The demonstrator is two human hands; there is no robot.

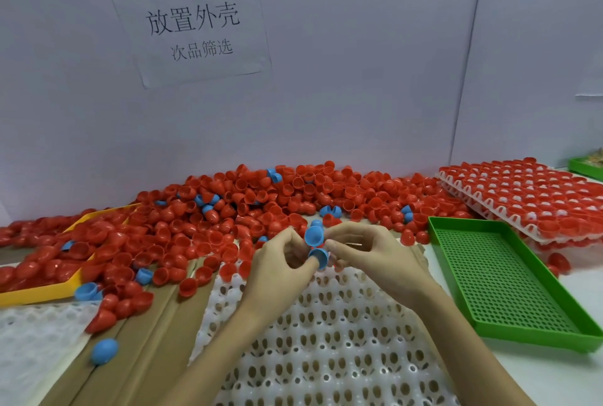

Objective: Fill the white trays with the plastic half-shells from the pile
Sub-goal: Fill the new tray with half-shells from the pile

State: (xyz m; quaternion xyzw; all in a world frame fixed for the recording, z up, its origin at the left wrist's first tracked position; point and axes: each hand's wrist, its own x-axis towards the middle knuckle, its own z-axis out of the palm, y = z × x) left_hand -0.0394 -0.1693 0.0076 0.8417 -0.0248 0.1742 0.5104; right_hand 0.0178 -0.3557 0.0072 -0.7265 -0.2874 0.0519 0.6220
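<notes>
A big pile of red half-shells (248, 210), with a few blue ones mixed in, stretches along the back wall. Before it lies a white tray (332, 340) of open cells. Above the tray's far edge my left hand (277, 268) and my right hand (368, 255) meet, fingers curled. Between them they pinch blue half-shells (315, 236), one above the other (319, 257), with a bit of red showing behind. Which hand holds which shell I cannot tell exactly.
A green perforated tray (502, 281) lies at the right. Behind it stand stacked white trays filled with red shells (522, 200). A yellow tray (39, 294) sits at the left under shells, another white tray (36, 340) in front of it. A loose blue shell (104, 351) lies on cardboard.
</notes>
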